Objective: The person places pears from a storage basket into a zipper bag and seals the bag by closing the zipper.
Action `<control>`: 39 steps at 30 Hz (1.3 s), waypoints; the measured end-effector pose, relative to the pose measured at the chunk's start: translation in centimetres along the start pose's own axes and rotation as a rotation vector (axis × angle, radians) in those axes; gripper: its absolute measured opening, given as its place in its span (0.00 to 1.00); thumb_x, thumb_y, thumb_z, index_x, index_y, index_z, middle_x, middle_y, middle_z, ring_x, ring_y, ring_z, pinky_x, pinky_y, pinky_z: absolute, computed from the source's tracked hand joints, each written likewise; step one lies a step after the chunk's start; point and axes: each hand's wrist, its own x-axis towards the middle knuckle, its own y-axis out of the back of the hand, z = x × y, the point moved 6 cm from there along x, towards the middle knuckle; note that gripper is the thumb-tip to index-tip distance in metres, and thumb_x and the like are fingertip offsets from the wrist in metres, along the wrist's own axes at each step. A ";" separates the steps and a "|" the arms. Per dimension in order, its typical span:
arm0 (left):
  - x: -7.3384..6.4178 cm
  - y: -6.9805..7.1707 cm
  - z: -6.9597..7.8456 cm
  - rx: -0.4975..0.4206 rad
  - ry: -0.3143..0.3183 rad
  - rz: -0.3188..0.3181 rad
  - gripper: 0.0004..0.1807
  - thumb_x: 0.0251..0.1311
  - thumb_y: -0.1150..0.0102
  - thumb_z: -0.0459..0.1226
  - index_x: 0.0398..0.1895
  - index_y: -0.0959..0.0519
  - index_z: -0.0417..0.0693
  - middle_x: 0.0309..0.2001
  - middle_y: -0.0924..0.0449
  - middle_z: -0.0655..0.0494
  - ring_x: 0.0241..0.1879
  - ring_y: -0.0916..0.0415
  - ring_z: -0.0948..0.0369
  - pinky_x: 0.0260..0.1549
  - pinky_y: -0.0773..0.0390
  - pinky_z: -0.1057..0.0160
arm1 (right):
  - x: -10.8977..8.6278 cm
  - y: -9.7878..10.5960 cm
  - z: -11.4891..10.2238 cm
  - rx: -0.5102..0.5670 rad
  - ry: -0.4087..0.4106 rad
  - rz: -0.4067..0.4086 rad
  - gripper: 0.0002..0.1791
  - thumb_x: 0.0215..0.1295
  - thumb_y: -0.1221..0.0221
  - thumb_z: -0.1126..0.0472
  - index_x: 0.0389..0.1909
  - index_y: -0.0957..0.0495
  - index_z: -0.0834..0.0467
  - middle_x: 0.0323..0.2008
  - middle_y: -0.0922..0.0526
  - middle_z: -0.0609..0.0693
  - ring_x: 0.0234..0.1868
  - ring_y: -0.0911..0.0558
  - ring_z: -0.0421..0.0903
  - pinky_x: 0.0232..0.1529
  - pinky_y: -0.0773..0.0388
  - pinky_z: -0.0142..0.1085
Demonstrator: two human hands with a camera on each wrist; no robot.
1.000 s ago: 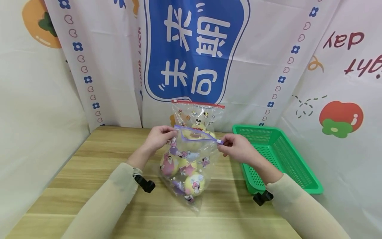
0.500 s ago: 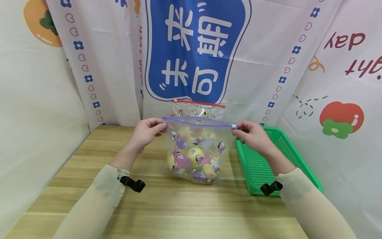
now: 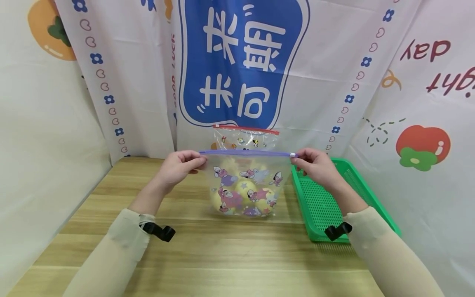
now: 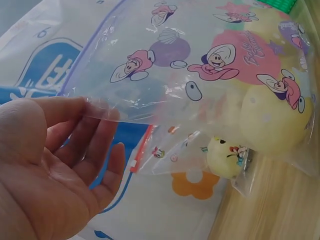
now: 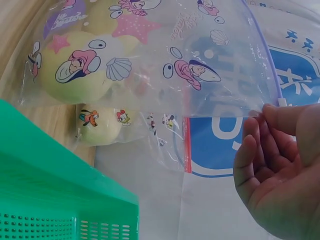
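Note:
A clear zip bag (image 3: 243, 173) with a purple slider strip and pink cartoon prints stands upright between my hands, its top edge pulled straight. Inside it sit several pale yellow balls (image 4: 272, 120). My left hand (image 3: 182, 167) pinches the bag's top left corner between thumb and index finger. At the opposite corner, beside the white slider (image 3: 292, 155), my right hand (image 3: 317, 167) pinches the strip's end. In the right wrist view, that hand's other fingers (image 5: 245, 162) curl loosely below the corner.
Behind it stands a second clear bag (image 3: 246, 138) with a red strip, also holding pale yellow contents. A green plastic basket (image 3: 309, 225) sits to the right on the wooden table (image 3: 222, 255). A printed cloth (image 3: 319, 62) hangs at the back.
Both hands have spread apart, stretching the bag's top. Its sagging, gaping mouth is now a straight line, and the bag, tilted before, hangs upright.

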 end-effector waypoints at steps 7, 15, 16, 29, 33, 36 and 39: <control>0.0 0.6 -1.4 0.014 0.041 0.002 0.19 0.80 0.35 0.44 0.58 0.15 0.35 0.42 0.07 0.61 0.46 0.11 0.62 0.52 0.14 0.65 | 0.1 -0.6 0.1 -0.033 -0.006 -0.016 0.13 0.82 0.36 0.53 0.51 0.16 0.60 0.39 0.14 0.52 0.38 0.19 0.47 0.37 0.18 0.33; -0.3 0.8 -1.6 0.017 0.027 -0.012 0.19 0.81 0.37 0.42 0.59 0.16 0.33 0.44 0.07 0.57 0.48 0.11 0.60 0.52 0.13 0.65 | -0.1 -1.0 0.1 -0.022 -0.005 -0.027 0.14 0.82 0.35 0.52 0.51 0.15 0.60 0.40 0.15 0.54 0.38 0.19 0.48 0.36 0.18 0.33; -0.4 0.7 -1.6 0.026 0.024 -0.016 0.20 0.81 0.37 0.43 0.59 0.16 0.33 0.46 0.07 0.55 0.48 0.11 0.61 0.52 0.13 0.65 | -0.1 -1.0 0.1 -0.020 -0.006 -0.026 0.14 0.82 0.35 0.52 0.51 0.15 0.60 0.39 0.15 0.52 0.38 0.19 0.47 0.36 0.18 0.33; -0.2 -3.7 5.8 0.500 -0.320 0.105 0.31 0.71 0.30 0.51 0.72 0.21 0.47 0.70 0.21 0.47 0.70 0.24 0.48 0.74 0.24 0.40 | -0.2 -1.2 -0.2 -0.011 0.017 -0.025 0.13 0.81 0.35 0.53 0.51 0.15 0.59 0.37 0.15 0.48 0.37 0.18 0.46 0.34 0.18 0.33; 0.4 -8.1 8.9 0.625 -0.434 0.032 0.25 0.73 0.31 0.47 0.68 0.18 0.46 0.66 0.17 0.49 0.66 0.21 0.50 0.69 0.19 0.44 | -0.1 -1.2 -0.2 -0.008 0.015 -0.025 0.13 0.81 0.35 0.53 0.51 0.15 0.59 0.38 0.15 0.49 0.38 0.18 0.46 0.34 0.18 0.33; 1.2 -11.4 10.3 0.664 -0.459 -0.053 0.23 0.75 0.31 0.46 0.66 0.16 0.47 0.64 0.15 0.50 0.64 0.18 0.52 0.67 0.16 0.48 | -0.1 -1.2 -0.3 -0.005 0.015 -0.030 0.13 0.81 0.35 0.53 0.51 0.15 0.59 0.39 0.15 0.54 0.37 0.18 0.48 0.34 0.19 0.33; 2.0 -14.4 11.1 0.696 -0.469 -0.122 0.21 0.77 0.33 0.46 0.66 0.16 0.48 0.62 0.14 0.51 0.63 0.17 0.53 0.64 0.15 0.51 | -0.3 -1.2 -0.2 -0.007 0.017 -0.033 0.13 0.81 0.35 0.53 0.52 0.16 0.60 0.40 0.15 0.57 0.37 0.20 0.50 0.34 0.20 0.33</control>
